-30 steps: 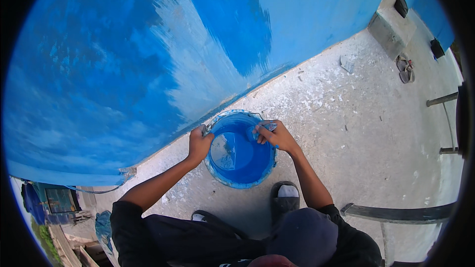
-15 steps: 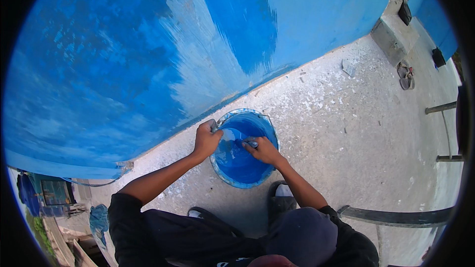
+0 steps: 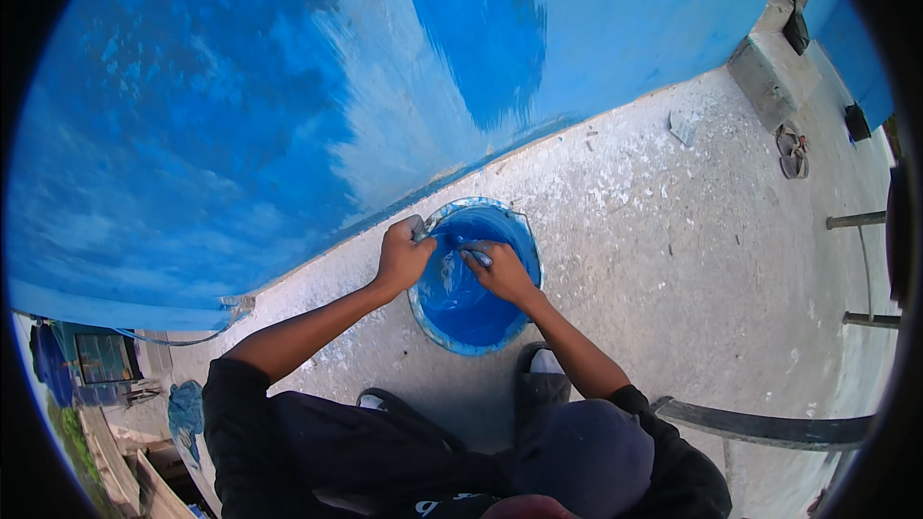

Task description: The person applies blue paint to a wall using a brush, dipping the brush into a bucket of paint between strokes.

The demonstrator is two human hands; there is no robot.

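A round bucket (image 3: pixel 444 338) with a paint-smeared rim stands on the ground in front of me, blue paint (image 3: pixel 481 322) inside it. My left hand (image 3: pixel 404 258) is closed over the bucket's left rim, its thumb on the inner side. In my right hand (image 3: pixel 502 274) is a paintbrush, gripped by its handle (image 3: pixel 478 257). The brush head points down and left into the bucket, and its bristles are hard to make out against the blue. Beyond the bucket rises a wall (image 3: pixel 615 19) with fresh darker blue patches beside a pale, streaky strip.
My feet in dark sandals (image 3: pixel 543 370) stand just behind the bucket. A dark curved bar (image 3: pixel 769 423) lies to the right. Farther off are a concrete step (image 3: pixel 764 82) and a pair of sandals (image 3: pixel 792 151). A blue cloth (image 3: pixel 186 410) lies at the lower left.
My right hand has shifted the brush slightly up and left inside the bucket, toward its far side. My left hand stays on the rim. The whole view has shifted a little.
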